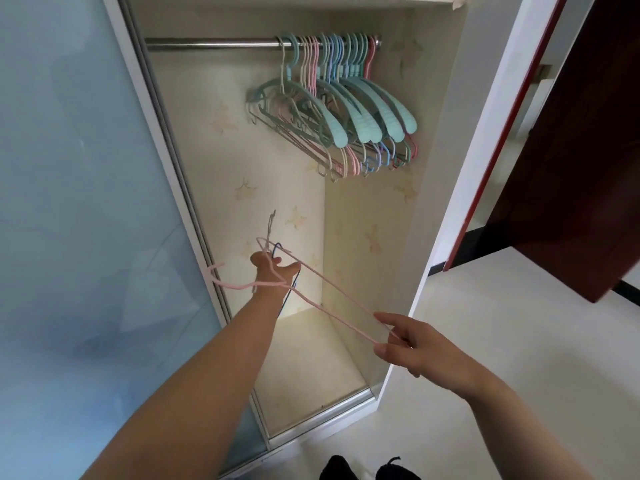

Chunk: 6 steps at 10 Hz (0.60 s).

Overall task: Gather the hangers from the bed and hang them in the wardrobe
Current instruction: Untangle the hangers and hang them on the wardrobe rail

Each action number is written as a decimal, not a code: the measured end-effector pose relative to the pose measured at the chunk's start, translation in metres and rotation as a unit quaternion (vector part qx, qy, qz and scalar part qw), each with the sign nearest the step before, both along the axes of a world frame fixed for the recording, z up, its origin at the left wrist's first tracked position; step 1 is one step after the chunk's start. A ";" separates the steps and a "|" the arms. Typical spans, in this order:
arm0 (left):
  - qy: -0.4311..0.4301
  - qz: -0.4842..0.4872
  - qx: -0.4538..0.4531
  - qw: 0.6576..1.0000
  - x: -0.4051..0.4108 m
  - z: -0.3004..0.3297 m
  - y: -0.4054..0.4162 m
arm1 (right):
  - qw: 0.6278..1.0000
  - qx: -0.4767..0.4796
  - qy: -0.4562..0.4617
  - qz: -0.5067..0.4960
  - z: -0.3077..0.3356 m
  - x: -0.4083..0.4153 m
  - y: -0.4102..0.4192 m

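Observation:
I stand before the open wardrobe [363,237]. My left hand [273,271] reaches into it, shut on a small bunch of thin wire hangers: pink, grey and a dark blue one [277,251]. A pink hanger [332,289] stretches from that bunch down to my right hand [412,344], which pinches its far end between thumb and fingers. Above, a metal rail [207,43] carries several hangers [346,109], wide teal ones and thin pink, blue and cream ones, all pushed to the rail's right end.
A frosted sliding door [86,202] covers the wardrobe's left side. A dark red room door [571,150] stands open on the right. The wardrobe floor [311,368] is bare. The tips of my black shoes [367,471] show at the bottom edge.

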<state>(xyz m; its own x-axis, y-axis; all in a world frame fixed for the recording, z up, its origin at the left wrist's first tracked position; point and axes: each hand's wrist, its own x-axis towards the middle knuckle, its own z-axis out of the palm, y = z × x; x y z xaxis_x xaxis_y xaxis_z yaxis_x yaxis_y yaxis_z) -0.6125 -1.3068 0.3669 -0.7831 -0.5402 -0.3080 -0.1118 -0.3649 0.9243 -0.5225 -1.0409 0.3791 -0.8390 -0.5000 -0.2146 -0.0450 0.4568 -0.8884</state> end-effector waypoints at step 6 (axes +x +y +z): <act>-0.150 -0.014 -0.408 0.901 -0.020 -0.025 -0.017 | 0.994 -0.076 -0.077 0.003 0.016 -0.025 0.039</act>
